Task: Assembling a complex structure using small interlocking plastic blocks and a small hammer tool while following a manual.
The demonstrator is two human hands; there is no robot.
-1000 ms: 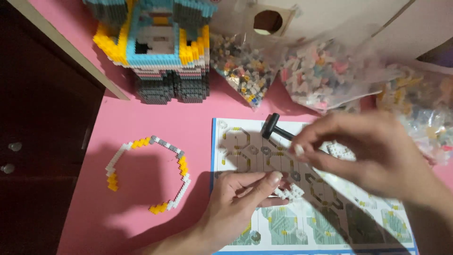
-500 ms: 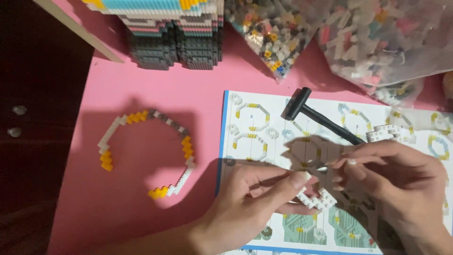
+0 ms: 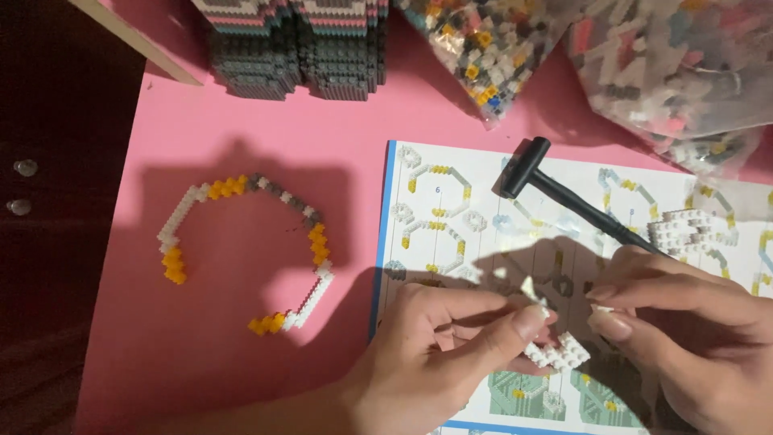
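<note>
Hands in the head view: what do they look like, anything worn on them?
Both hands are bare: no gloves, rings, or watch show on the left hand or the right hand. No sleeve reaches the visible part of the left forearm. The fingernails are longish, rounded and unpainted or pale. The lighting is dim, so finer marks cannot be told.

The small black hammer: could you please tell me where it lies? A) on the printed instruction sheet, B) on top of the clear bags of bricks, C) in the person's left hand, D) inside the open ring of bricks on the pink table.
A: the small black hammer lies on the printed instruction sheet, its head near the top edge, above both hands.
</note>
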